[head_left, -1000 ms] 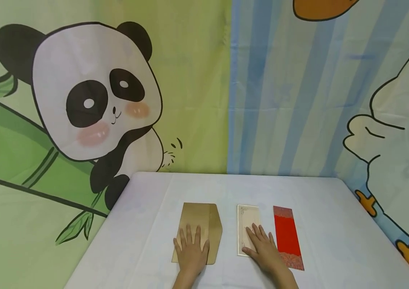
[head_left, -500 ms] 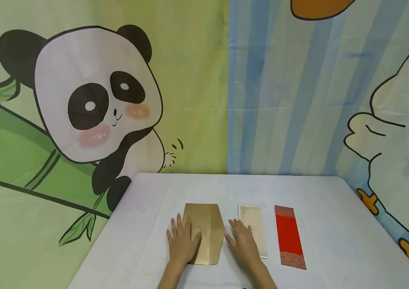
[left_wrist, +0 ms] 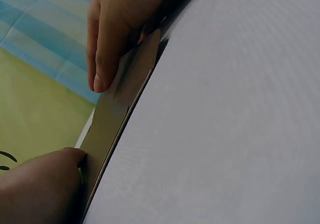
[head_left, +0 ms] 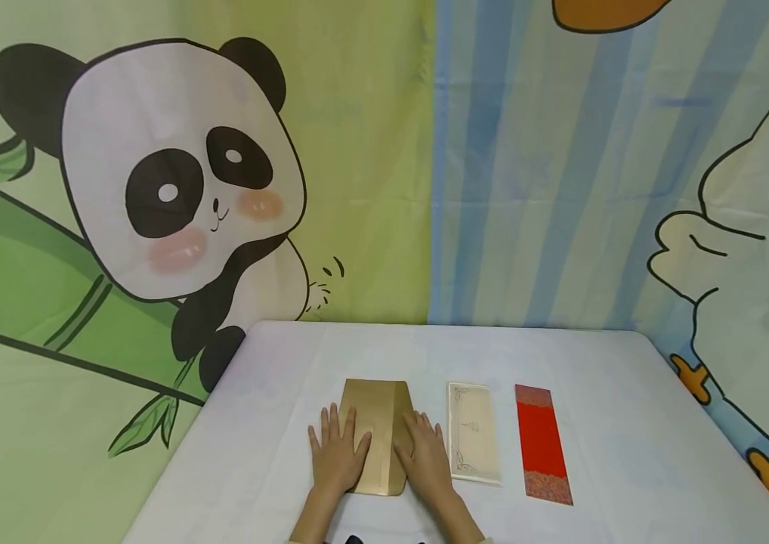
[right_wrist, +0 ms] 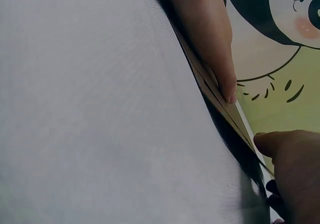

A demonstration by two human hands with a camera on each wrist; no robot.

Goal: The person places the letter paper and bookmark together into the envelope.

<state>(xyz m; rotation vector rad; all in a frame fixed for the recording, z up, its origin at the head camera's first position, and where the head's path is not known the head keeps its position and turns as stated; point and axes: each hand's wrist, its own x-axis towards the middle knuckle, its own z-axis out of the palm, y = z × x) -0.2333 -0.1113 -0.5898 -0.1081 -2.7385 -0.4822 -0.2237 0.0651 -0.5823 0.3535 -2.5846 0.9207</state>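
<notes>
A gold paper envelope (head_left: 376, 412) lies flat on the white table, its angled flap toward the right. My left hand (head_left: 338, 457) rests at its left edge with straight, spread fingers, the thumb over the paper. Across from it, my right hand (head_left: 427, 457) touches the flap side, fingers extended and thumb tip on the flap. Seen low from the side in the left wrist view, the envelope (left_wrist: 107, 121) stretches between both hands. A cream card (head_left: 473, 434) with a fine printed border lies just right of my right hand.
Farther right lies a long red paper piece (head_left: 543, 446) with patterned bands at both ends. White cloth covers the table (head_left: 616, 408). Behind it hangs a curtain (head_left: 364, 189) printed with a panda and other cartoon figures.
My right hand has left the cream card and moved left to the envelope's flap side. My left hand has slid from the envelope's middle to its left edge.
</notes>
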